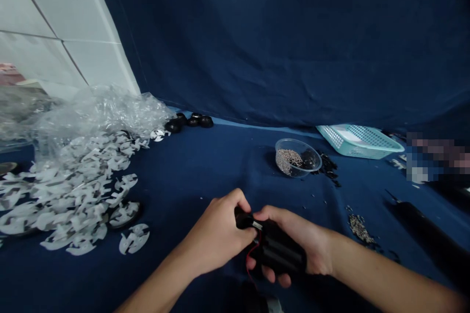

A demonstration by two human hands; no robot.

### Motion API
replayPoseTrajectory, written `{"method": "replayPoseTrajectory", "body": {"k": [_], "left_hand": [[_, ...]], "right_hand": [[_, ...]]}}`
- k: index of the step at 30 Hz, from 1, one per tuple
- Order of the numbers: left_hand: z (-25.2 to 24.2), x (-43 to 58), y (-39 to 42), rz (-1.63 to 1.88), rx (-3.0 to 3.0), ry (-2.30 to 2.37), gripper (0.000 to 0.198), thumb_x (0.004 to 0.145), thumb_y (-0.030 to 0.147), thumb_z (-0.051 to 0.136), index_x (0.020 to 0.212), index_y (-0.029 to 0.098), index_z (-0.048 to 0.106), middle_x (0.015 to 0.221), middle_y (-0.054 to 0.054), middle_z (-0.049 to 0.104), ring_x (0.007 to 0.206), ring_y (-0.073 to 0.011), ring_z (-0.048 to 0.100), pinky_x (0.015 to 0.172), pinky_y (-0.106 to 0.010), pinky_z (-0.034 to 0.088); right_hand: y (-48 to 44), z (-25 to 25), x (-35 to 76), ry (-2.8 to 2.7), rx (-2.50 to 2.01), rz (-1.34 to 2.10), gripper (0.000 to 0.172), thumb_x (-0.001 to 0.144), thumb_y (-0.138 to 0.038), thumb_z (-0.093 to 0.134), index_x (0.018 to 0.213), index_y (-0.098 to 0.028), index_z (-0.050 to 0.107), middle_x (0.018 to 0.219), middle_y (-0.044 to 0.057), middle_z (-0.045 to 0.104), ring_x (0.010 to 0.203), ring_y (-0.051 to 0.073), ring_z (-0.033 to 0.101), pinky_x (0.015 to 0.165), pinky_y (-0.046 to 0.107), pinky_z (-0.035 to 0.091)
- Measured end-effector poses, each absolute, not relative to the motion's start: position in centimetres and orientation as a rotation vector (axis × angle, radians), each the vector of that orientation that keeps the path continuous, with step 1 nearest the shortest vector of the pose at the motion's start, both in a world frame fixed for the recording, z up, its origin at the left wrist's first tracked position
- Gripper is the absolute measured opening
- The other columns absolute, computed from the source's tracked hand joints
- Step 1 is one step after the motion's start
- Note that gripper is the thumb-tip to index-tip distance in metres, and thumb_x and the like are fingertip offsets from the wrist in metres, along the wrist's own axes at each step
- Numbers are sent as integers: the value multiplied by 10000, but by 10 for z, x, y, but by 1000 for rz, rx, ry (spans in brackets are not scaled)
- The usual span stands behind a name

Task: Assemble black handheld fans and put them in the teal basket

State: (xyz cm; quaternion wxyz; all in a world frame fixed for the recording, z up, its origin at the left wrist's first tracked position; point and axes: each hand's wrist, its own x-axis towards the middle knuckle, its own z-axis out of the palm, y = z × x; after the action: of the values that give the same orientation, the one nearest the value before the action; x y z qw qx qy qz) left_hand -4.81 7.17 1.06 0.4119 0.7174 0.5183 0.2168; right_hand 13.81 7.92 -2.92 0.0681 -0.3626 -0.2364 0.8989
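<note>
A black plastic housing [282,249] with rounded ridges lies in my right hand [297,234], whose fingers wrap underneath while the thumb presses near its upper end. My left hand [227,227] pinches a small dark part [242,219] at that same end, beside a little metallic piece [257,225]. From there a thin red wire [250,257] runs down towards a dark object with a silvery part [273,304] at the bottom edge, cut off by the frame. The fingertips of my left hand partly hide what they grip.
White plastic pieces [81,195] are heaped at left below clear plastic wrap [99,110]. Black round parts [200,121] sit behind. A clear bowl of screws [292,159], a turquoise basket [363,149], loose screws [360,229] and a black screwdriver-like tool [426,230] are at right.
</note>
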Motion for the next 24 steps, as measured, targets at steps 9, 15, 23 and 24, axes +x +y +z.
{"method": "replayPoseTrajectory", "body": {"k": [9, 15, 23, 24], "left_hand": [[9, -49, 69, 647, 1791, 1251, 94, 812, 241, 581, 884, 242, 642, 774, 43, 676, 738, -156, 627, 684, -269, 424], [-4, -46, 69, 686, 1716, 1263, 71, 819, 257, 582, 885, 235, 594, 790, 39, 645, 774, -163, 616, 694, -273, 440], [-1, -45, 64, 701, 1742, 1209, 29, 847, 213, 535, 863, 236, 528, 827, 38, 624, 794, -155, 595, 715, -277, 427], [0, -45, 64, 701, 1752, 1200, 29, 852, 211, 530, 864, 237, 524, 827, 37, 621, 795, -156, 593, 715, -279, 425]], "right_hand": [[82, -38, 144, -710, -993, 2753, 620, 855, -578, 306, 942, -66, 644, 843, 138, 697, 566, 187, 683, 393, 240, 514], [83, -34, 146, -723, -960, 2742, 633, 837, -534, 275, 959, -44, 657, 859, 155, 692, 576, 191, 679, 402, 248, 525], [84, -33, 147, -785, -978, 2716, 586, 932, -551, 305, 971, -70, 637, 837, 145, 685, 548, 163, 656, 370, 216, 497], [84, -33, 147, -790, -981, 2717, 583, 927, -559, 314, 969, -75, 636, 833, 142, 687, 543, 164, 657, 367, 217, 497]]}}
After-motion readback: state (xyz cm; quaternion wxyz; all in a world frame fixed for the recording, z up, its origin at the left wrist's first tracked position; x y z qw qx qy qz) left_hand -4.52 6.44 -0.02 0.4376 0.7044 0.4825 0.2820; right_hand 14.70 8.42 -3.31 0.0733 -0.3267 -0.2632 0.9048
